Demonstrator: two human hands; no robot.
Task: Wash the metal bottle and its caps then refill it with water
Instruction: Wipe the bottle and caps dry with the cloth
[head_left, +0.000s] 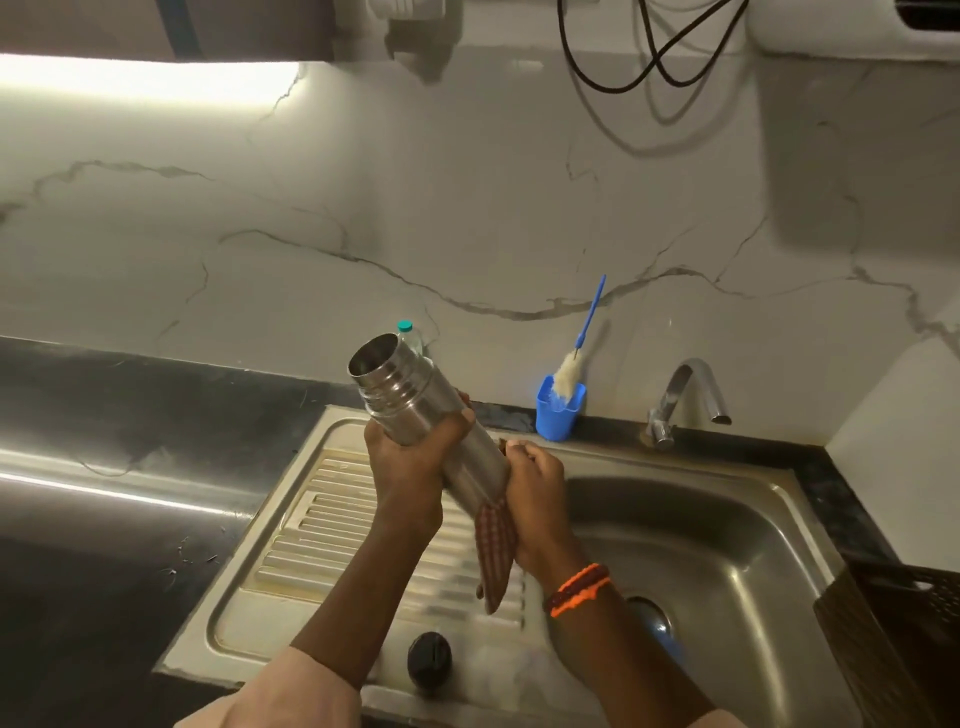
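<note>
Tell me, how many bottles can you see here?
2. The metal bottle is held tilted over the sink by both hands. A clear plastic bottle with a green cap stands against the wall behind it, mostly hidden.

Uncapped steel bottle (415, 410), tilted, held

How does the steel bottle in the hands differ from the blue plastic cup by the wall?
The steel bottle is silver, tilted and gripped by both hands over the sink; the blue plastic cup stands upright on the counter, holding a brush. Both have open tops.
</note>
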